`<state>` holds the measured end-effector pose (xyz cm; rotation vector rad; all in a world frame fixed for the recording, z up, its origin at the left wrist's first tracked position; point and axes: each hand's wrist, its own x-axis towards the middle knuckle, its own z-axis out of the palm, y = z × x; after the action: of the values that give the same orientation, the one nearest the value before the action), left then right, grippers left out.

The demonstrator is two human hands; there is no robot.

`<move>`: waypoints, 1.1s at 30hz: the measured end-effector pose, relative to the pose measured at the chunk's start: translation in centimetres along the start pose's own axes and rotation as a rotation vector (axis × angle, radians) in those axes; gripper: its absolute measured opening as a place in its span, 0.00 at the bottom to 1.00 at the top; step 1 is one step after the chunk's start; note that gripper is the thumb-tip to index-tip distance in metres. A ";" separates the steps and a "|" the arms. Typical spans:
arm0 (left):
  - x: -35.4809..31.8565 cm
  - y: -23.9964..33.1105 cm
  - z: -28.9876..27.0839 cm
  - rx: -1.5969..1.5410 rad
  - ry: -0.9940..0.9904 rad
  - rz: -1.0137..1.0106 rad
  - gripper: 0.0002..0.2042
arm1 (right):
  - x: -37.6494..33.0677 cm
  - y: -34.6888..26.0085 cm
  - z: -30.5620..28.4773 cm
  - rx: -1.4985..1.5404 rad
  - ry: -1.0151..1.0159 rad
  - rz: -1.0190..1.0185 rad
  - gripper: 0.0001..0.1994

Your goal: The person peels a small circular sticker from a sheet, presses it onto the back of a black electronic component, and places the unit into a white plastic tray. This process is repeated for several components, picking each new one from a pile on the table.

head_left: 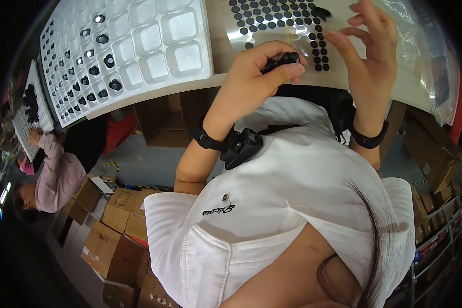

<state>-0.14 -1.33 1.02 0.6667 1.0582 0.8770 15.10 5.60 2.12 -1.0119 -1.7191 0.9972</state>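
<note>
My left hand (264, 74) is closed around a small black device (285, 61) with rounded parts, held just above the table's near edge; the fingers hide much of it. To its right, my right hand (369, 56) is raised with thumb and fingers apart, and nothing shows between them. Beyond both hands lies a sheet with rows of round black stickers (319, 52), some places on it bare. By the right thumb is a small blurred black piece (321, 13), whose kind I cannot make out.
At the left, a white foam tray (186, 58) has rows of compartments, several holding small black devices (109, 61). Clear plastic film (421, 61) covers the table's right side. Cardboard boxes (110, 249) stand on the floor behind. A person in a pink top (61, 169) works at far left.
</note>
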 end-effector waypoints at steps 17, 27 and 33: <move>0.7 -0.7 0.4 0.166 0.160 0.150 0.07 | -0.5 2.1 0.0 -0.398 -0.267 0.186 0.04; 0.8 -1.0 0.7 0.264 0.189 0.168 0.08 | -0.5 1.8 -0.7 -0.268 -0.289 0.109 0.04; 0.8 -1.3 0.9 0.174 0.212 0.159 0.09 | -0.3 2.7 -1.5 -0.293 -0.407 0.161 0.04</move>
<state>1.27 -1.34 -0.13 0.8254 1.2948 1.0171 17.13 6.55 0.03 -1.2092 -2.1938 1.1344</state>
